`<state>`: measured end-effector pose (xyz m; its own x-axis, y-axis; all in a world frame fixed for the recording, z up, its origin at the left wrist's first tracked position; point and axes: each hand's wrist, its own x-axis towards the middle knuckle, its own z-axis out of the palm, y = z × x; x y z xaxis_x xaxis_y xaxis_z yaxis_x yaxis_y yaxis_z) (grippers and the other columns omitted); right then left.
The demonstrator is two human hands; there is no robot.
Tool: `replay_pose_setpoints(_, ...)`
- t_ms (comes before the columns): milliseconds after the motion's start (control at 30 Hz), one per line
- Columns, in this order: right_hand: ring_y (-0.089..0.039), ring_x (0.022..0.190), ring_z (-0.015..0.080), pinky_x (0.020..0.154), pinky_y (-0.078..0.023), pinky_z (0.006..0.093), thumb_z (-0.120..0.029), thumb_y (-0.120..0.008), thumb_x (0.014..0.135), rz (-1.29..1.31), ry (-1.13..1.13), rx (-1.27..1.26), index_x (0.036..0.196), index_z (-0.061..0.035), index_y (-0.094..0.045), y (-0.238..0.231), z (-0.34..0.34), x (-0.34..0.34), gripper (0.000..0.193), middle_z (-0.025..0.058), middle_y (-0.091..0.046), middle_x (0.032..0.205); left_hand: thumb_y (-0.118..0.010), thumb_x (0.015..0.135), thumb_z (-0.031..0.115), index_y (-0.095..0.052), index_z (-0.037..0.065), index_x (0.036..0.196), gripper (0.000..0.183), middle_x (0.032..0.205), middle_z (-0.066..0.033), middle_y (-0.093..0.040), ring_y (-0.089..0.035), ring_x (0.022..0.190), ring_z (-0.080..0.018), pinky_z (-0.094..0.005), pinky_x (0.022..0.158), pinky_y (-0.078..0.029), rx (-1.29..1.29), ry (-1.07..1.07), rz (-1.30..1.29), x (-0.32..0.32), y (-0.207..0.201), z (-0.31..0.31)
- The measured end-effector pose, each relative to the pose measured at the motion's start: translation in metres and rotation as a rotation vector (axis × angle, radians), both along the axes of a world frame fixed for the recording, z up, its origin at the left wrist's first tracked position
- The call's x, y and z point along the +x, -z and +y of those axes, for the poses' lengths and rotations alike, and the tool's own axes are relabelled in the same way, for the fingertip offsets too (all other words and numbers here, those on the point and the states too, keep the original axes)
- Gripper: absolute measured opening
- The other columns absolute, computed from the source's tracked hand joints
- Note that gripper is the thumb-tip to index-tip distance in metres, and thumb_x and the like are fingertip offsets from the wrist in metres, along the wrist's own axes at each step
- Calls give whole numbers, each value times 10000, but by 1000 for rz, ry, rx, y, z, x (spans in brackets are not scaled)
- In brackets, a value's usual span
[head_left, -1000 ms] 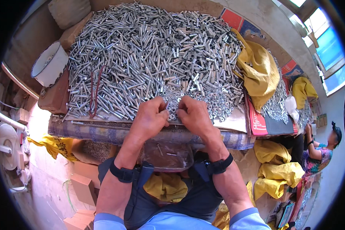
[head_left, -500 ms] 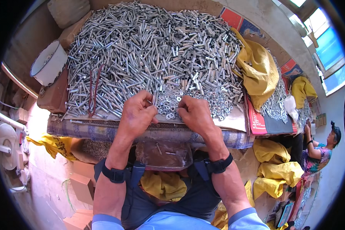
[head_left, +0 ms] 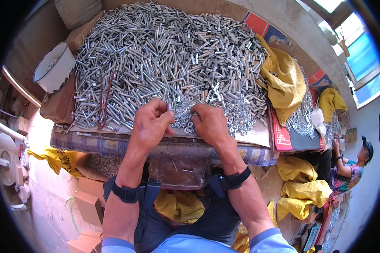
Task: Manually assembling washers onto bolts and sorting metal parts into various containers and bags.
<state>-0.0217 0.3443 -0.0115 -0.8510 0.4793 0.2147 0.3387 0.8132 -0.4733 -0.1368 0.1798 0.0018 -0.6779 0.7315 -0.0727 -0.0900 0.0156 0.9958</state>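
Note:
My left hand (head_left: 151,123) is closed at the table's front edge, with a metal bolt (head_left: 169,107) standing up from between thumb and forefinger. Close by on the right, my right hand (head_left: 212,125) is pinched over the nuts and washers; a small ring-shaped piece (head_left: 195,114) shows at its fingertips, and whether it is a nut or a washer I cannot tell. Loose nuts and washers (head_left: 240,120) lie between and beside my hands. Behind them spreads a large heap of silvery bolts and metal sleeves (head_left: 156,55).
A white enamel basin (head_left: 55,69) stands at the left. Yellow sacks (head_left: 285,80) lie at the right of the heap, near a smaller metal pile. A clear plastic tray (head_left: 179,170) sits at my lap. Another person (head_left: 346,168) works at the far right.
My right hand has shifted slightly left, its fingertips now nearer the left hand. The left hand stays about where it was, the bolt showing more plainly.

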Motion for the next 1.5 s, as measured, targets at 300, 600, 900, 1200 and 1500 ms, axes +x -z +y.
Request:
replay_pose_setpoints(300,-671,726,376,675,-517,462,-121,-641,808,85,22,-128,919,-48,-685,3,12,10,140,178,-690,815,-613,898,91,-564,-1,901,104,747,-61,-662,-640,560,-112,-234,486,-476,-44,36,37,1,2,2)
replay_pose_setpoints(600,-540,538,46,455,-396,190,-59,-663,918,386,-70,-1117,929,16,-643,-19,7,17,78,9,-620,701,-619,867,39,-618,-42,980,139,739,-60,-646,-621,575,-104,-266,498,-497,-109,152,185,21,5,18)
replay_pose_setpoints(900,-504,509,48,427,-369,192,-61,-668,919,399,-125,-1155,945,13,-639,-19,5,16,83,11,-613,715,-638,891,53,-656,-28,1009,144,773,-54,-668,-639,647,-99,-254,566,-518,-62,162,239,30,8,27)
replay_pose_setpoints(1200,-510,479,70,420,-366,199,-109,-622,944,420,-100,-1307,929,-27,-615,-18,10,21,84,36,-619,717,-635,904,39,-651,-41,1018,141,823,-62,-679,-642,702,-102,-253,614,-542,33,98,226,26,17,26)
replay_pose_setpoints(1500,-541,487,77,423,-383,204,-101,-652,911,346,-99,-1333,900,-22,-618,-21,8,22,87,30,-623,718,-662,872,20,-666,-42,969,116,767,-51,-674,-630,691,-87,-251,594,-492,44,52,484,28,12,25)
